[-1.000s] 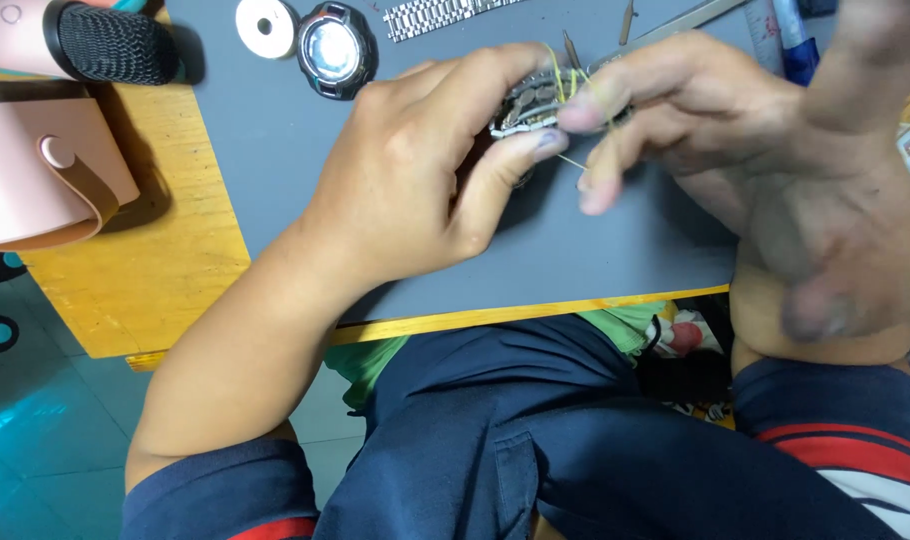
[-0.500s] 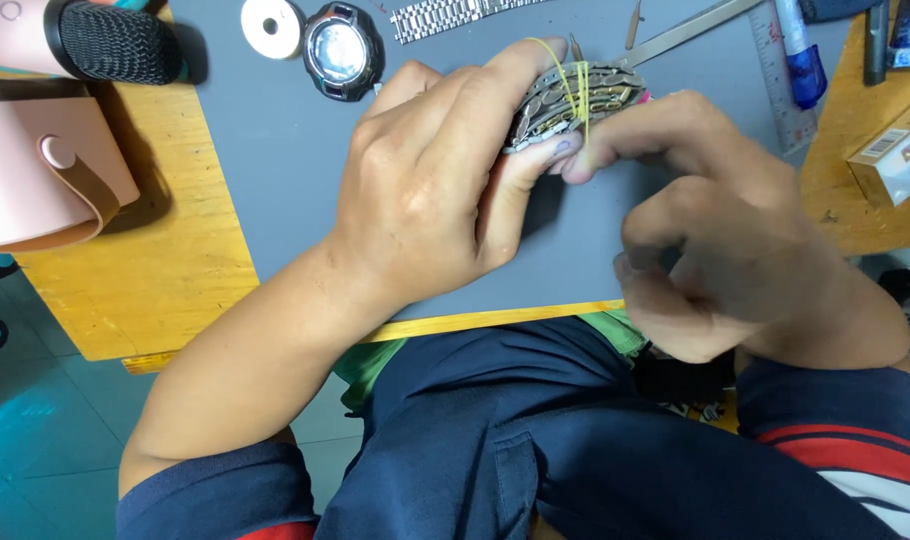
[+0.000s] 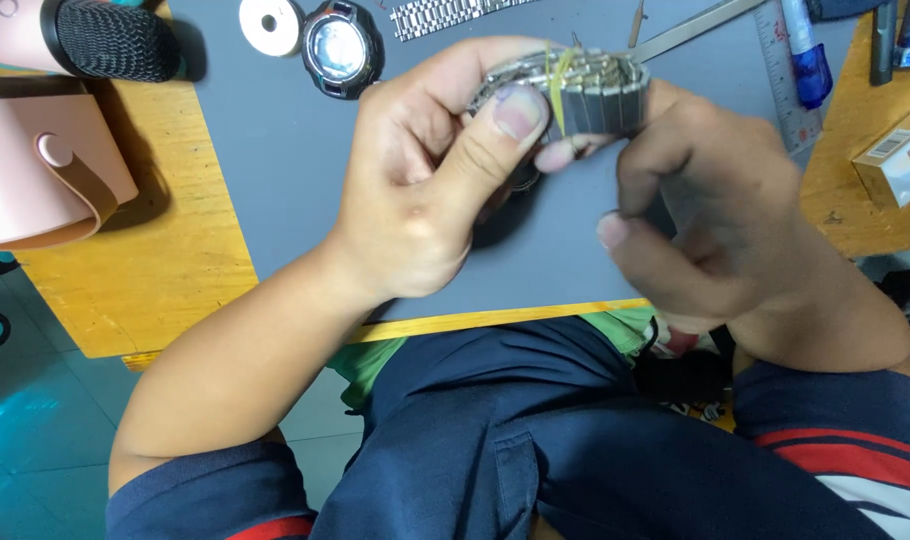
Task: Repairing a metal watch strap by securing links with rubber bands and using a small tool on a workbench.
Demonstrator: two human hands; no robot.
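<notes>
Both hands have shifted since the earlier frames: right hand (image 3: 735, 240), which was low & curled below the bundle half a sec ago, is now up level w/ it, and the bundle itself sits a bit more centred over the grey mat (image 3: 275, 170).

Landmark = the mat. Metal watch-band bundle (image 3: 585, 90), w/ a yellow elastic round it, is held in the air above the mat's far-right part, not touching it. Left hand (image 3: 425, 190) is closed on the bundle's left end: thumb pressed flat on the near face, other fingers curled round the back. Right hand grips the bundle's right end, fingers bent round it; exact pinch is hidden behind its knuckles, thumb sticks out free toward the person.

At the mat's far edge: white disc (image 3: 271, 24), just beside it a dark round watch case (image 3: 341, 48), then a loose steel link strap (image 3: 455, 14) further right. Metal ruler (image 3: 785, 80) lies along the mat's right edge, blue pen-like tool (image 3: 805, 50) on it. Left of the mat, on the wooden bench (image 3: 165, 270): pink leather pouch (image 3: 45, 180) & a black mesh-headed object (image 3: 115, 40). Right of the mat: small carton (image 3: 900, 150).
</notes>
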